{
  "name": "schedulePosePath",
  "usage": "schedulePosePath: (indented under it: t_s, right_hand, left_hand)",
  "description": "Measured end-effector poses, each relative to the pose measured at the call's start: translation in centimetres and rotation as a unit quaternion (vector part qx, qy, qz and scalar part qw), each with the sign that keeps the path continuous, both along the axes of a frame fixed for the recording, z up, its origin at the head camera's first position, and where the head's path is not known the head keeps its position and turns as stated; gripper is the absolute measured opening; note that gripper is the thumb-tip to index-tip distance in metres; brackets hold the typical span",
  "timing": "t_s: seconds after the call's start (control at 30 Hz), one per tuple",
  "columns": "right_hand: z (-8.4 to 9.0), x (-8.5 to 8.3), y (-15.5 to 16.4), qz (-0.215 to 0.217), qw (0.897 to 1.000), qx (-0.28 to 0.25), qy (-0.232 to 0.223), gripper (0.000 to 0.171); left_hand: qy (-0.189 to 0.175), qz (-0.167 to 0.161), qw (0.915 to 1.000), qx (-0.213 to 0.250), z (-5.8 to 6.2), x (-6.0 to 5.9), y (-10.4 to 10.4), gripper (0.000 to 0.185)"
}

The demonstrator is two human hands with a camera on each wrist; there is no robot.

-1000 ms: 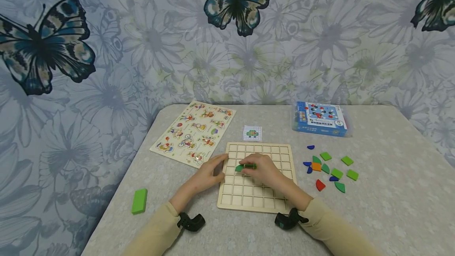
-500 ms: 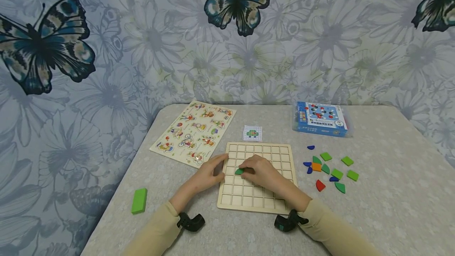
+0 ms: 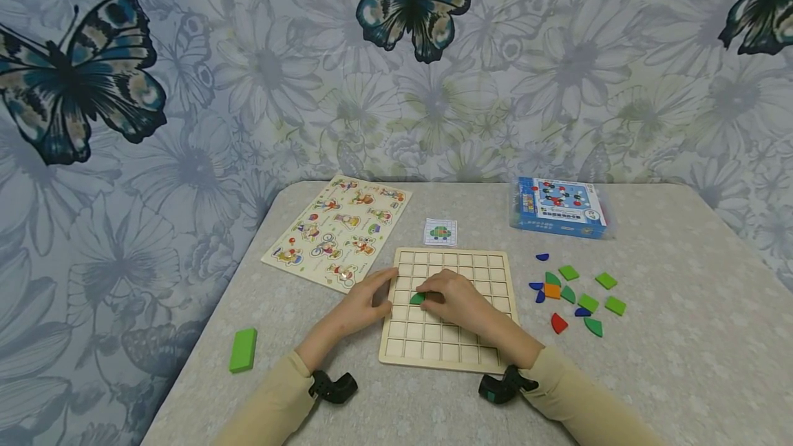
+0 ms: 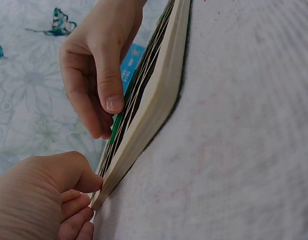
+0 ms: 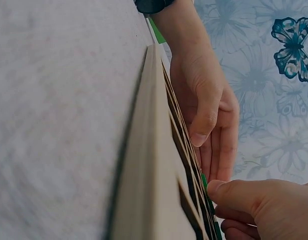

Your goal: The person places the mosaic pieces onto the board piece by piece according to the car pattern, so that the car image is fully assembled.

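A square wooden grid board [image 3: 434, 349] lies flat on the table. My left hand [image 3: 356, 308] rests against its left edge, index finger and thumb touching the rim. Over the middle of the board my right hand [image 3: 461, 301] pinches a small green tile [image 5: 204, 181] between thumb and fingers, low at the grid. Most of that tile is hidden by the hand. Beside the fingertips a dark green quarter-circle tile [image 3: 417, 299] shows on the board. Both hands also appear close to the board in the left wrist view, the right thumb [image 4: 113, 97] just above the green.
A small pattern card [image 3: 440, 232] lies behind the board, a picture sheet [image 3: 337, 226] behind left. Back right stands a blue box [image 3: 560, 208]. Loose light green [image 3: 615, 305], dark green, blue, red [image 3: 559, 323] and orange [image 3: 552, 291] tiles lie right. A green block [image 3: 243, 350] sits left.
A second ago a green tile showed tilted in my right fingers; the hand has since lowered it to the board and now covers it. My left hand has stayed at the edge.
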State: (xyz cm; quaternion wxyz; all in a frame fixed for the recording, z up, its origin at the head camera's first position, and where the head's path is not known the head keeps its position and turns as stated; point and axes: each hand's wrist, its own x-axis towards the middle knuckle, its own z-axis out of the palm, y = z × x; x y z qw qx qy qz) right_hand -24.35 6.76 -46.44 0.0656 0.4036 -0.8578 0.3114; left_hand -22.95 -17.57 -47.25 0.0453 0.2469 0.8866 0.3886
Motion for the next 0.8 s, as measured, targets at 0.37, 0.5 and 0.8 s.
schedulePosePath:
  t_s: [0.37, 0.5, 0.8]
  right_hand:
    - [0.7, 0.1, -0.2, 0.001, 0.997, -0.048, -0.054, 0.027]
    - [2.2, 0.0, 0.3, -0.003, 0.984, -0.105, -0.146, 0.033]
    - [5.0, -1.1, 5.8, -0.048, 0.976, -0.141, -0.161, 0.035]
  left_hand:
    - [-0.001, 0.005, 1.0000, 0.001, 0.1, 0.0, 0.1, 0.064]
    - [-0.003, 0.002, 1.0000, 0.002, 0.1, 0.0, 0.1, 0.064]
    - [0.000, 0.001, 1.0000, 0.001, 0.0, 0.0, 0.1, 0.064]
